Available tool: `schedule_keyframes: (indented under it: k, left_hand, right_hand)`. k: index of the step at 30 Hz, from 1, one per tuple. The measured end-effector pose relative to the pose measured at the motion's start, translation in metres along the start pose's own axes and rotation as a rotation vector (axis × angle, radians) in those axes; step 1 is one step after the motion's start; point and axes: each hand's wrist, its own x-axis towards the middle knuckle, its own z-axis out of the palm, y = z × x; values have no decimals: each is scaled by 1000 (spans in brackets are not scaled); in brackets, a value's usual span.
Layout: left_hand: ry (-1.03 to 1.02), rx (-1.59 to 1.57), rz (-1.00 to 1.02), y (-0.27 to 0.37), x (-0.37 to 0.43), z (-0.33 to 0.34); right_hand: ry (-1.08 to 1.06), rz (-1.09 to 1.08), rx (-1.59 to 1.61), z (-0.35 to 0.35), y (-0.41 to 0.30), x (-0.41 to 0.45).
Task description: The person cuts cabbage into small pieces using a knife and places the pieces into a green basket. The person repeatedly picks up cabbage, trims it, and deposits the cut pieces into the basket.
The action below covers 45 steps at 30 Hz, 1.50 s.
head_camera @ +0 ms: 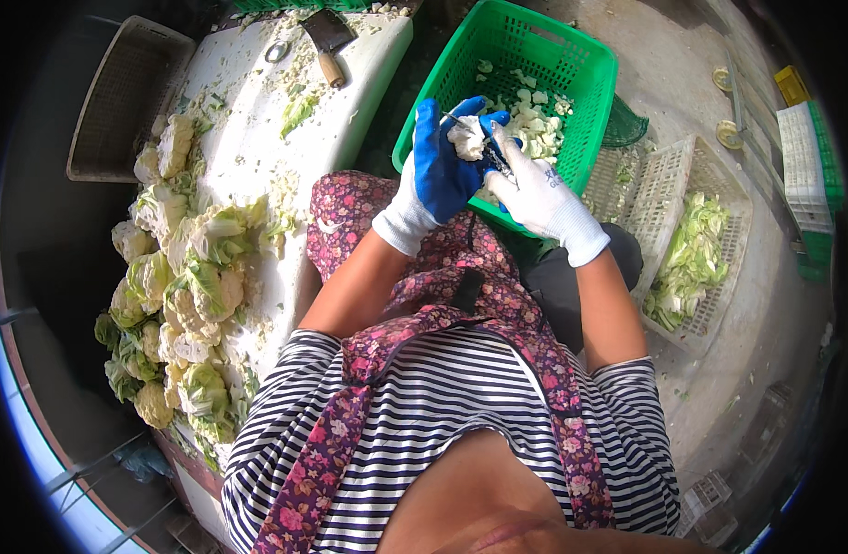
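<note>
Both my hands wear white knit gloves with blue-coated palms, held over the near left part of a green plastic crate (607, 76). My left hand (441, 166) has its palm turned up and holds a white cauliflower piece (467, 138). My right hand (531, 183) is against it from the right, its fingers closed around a small tool, probably a knife, whose thin dark blade (457, 120) shows by the piece; the handle is mostly hidden. Cut cauliflower florets (538, 135) lie in the crate below.
On the white table (258, 104) at left lie a heap of cauliflower heads (202, 291), a cleaver (328, 34) with a wooden handle and a round metal object (277, 51). A brown crate (129, 104) stands beyond. Right of me, a pale crate (736, 228) holds leaf trimmings (694, 256).
</note>
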Motion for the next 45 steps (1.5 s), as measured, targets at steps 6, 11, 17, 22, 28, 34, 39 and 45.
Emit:
schedule_keyframes:
  k: [6,11,17,22,28,34,39,45]
  left_hand:
    - [-129,267,193,-14,18,-22]
    - [-17,347,254,-19,25,-28]
    - [192,986,196,18,10,-31]
    - [356,2069,486,83,-61,-54]
    - [1158,2504,-360,201,-206,-143]
    - [821,2772,154,153,-256,-169]
    - [870,2528,525,139,-276,-176]
    - [913,2436,546,151,-276,-188]
  right_hand:
    - [-1,115,710,26,10,21]
    - [248,50,-401,32,1,27]
    - [221,92,999,33,7,40]
    - [299,366,631,12,71,61]
    - [287,447,331,0,128,88]
    - [324,217,334,29,5,120]
    - [-114,-218,152,91,-150,127]
    - [-455,-525,-287,185,-235,130]
